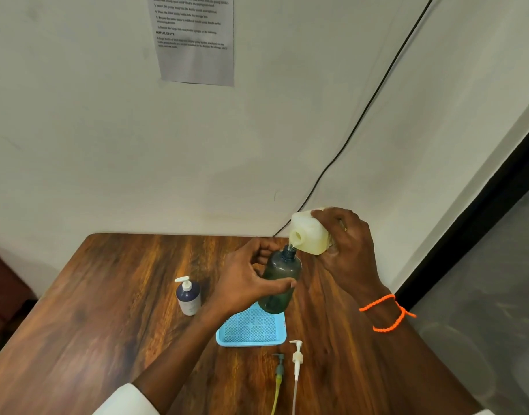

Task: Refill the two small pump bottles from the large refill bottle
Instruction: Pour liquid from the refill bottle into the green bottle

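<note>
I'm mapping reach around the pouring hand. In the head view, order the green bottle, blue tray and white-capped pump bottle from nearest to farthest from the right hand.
1. Green bottle: just left of the right hand.
2. Blue tray: below, toward the person.
3. White-capped pump bottle: far left on the table.

Capped bottle [188,296] stands left of tray [251,339]; two pumps [296,357] lie before it.
</note>
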